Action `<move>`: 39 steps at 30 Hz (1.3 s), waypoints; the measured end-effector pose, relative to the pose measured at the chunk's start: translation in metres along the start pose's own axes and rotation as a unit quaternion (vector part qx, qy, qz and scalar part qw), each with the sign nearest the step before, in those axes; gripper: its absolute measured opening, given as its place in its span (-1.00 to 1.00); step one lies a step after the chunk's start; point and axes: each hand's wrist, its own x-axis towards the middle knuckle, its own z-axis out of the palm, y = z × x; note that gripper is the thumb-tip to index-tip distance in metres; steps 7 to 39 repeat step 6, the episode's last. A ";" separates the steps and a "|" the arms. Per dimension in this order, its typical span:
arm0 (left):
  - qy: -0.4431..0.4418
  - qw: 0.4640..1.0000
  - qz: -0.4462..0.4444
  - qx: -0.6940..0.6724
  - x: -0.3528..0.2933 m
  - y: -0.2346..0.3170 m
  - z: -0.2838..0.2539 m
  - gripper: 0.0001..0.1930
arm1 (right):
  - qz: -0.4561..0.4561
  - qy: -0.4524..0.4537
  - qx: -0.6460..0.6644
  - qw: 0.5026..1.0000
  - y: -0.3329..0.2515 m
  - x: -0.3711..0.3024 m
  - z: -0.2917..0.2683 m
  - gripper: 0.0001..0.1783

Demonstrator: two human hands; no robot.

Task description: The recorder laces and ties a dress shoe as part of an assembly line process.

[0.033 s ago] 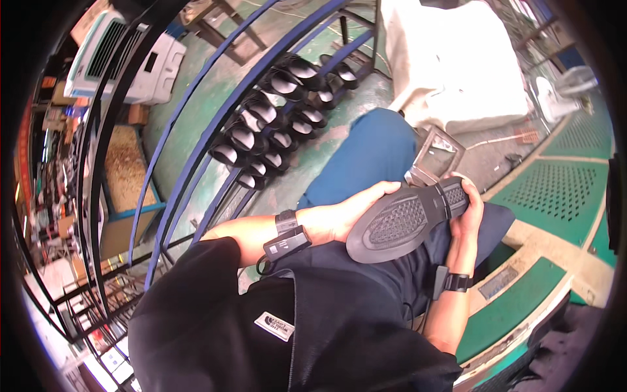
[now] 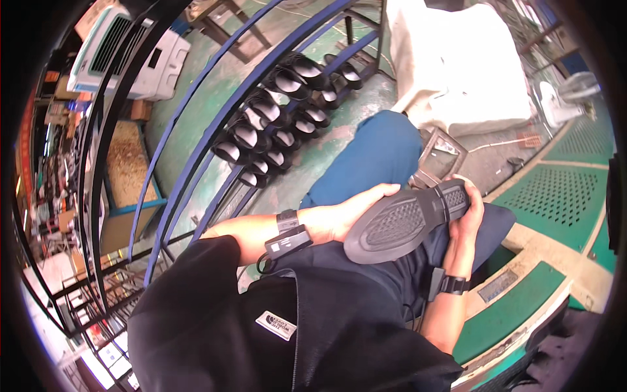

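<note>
A black shoe (image 2: 396,227) lies sole-up over my lap, its patterned toe end at the lower left and its heel at the upper right. My left hand (image 2: 358,208) grips the toe end's side, with its thumb along the edge and the other fingers hidden beneath. Around the heel, my right hand (image 2: 471,208) is closed with its fingers curled over the end. The shoe's upper faces down and is hidden. Straps with small black devices are on both of my wrists.
Several dark shoes with pale insides (image 2: 274,124) sit on a blue-and-black rack (image 2: 196,153) at the left. A white cloth-covered block (image 2: 460,72) stands ahead. Green perforated panels (image 2: 552,196) run along the right, near a fan (image 2: 555,104). A white air cooler (image 2: 140,59) is at the far left.
The surroundings have shifted very slightly in the view. The shoe's sole has tilted a little, while both hands keep the same hold.
</note>
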 end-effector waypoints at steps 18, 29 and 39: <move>-0.057 0.996 -0.058 0.031 -0.016 -0.015 -0.030 -0.30 | -0.114 0.023 -0.107 0.987 0.010 -0.024 0.032 -0.60; -0.057 0.996 -0.058 0.031 -0.016 -0.015 -0.030 -0.30 | -0.114 0.023 -0.107 0.987 0.010 -0.024 0.032 -0.60; -0.057 0.996 -0.058 0.031 -0.016 -0.015 -0.030 -0.30 | -0.114 0.023 -0.107 0.987 0.010 -0.024 0.032 -0.60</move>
